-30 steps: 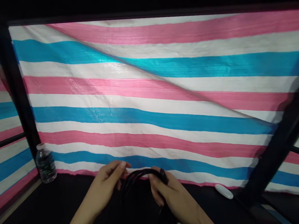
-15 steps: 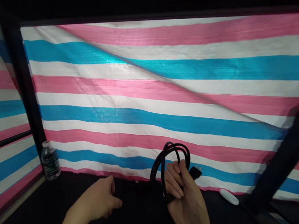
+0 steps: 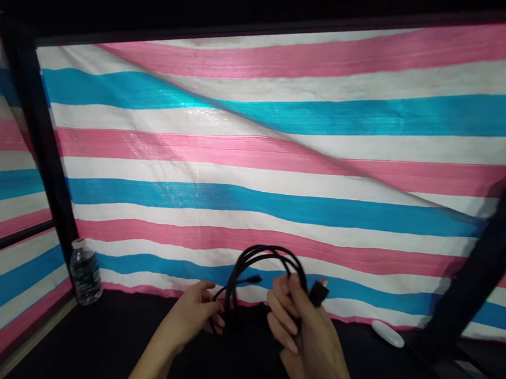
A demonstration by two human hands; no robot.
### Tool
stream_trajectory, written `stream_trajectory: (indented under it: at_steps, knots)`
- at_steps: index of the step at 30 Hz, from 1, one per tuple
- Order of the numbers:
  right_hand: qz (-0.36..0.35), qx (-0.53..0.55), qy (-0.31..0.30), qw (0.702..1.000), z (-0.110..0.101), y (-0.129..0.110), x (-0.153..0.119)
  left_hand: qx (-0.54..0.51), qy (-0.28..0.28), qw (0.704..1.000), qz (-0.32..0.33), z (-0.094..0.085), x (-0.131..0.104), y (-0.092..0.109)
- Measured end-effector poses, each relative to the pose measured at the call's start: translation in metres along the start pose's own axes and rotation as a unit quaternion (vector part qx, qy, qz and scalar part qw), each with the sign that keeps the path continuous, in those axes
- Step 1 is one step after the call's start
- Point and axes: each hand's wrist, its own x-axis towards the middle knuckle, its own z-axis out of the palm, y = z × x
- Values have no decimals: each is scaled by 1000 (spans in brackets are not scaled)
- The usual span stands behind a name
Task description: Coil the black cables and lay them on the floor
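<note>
A black cable [image 3: 270, 249] is looped in several coils above the dark surface. My right hand [image 3: 307, 343] is closed on the coils at their right side, thumb uppermost. Just past that thumb sticks out the larger plug [image 3: 318, 292] of the cable, and a smaller plug [image 3: 254, 279] points right inside the loop. At the left side of the coils, my left hand [image 3: 196, 312] has its fingers curled around a thin strand leading to the small plug. The dark background hides the lower part of the coils.
A clear water bottle [image 3: 85, 273] with a white cap stands in the left corner. To the right, a white rounded object [image 3: 388, 333] lies on the black surface [image 3: 232, 367]. Striped sheeting [image 3: 236, 177] hangs behind, between dark posts [image 3: 481, 275].
My left hand has moved right and taken hold of a cable strand. The coils have opened wider to the left, and the small plug has come into sight. My right hand keeps its grip.
</note>
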Motion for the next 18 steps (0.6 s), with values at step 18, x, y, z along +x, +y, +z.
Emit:
stream_trajectory:
  at_steps: [18]
  knots:
    - [0, -513, -222, 829, -16, -7, 1, -221, -120, 967, 26, 3, -28, 25]
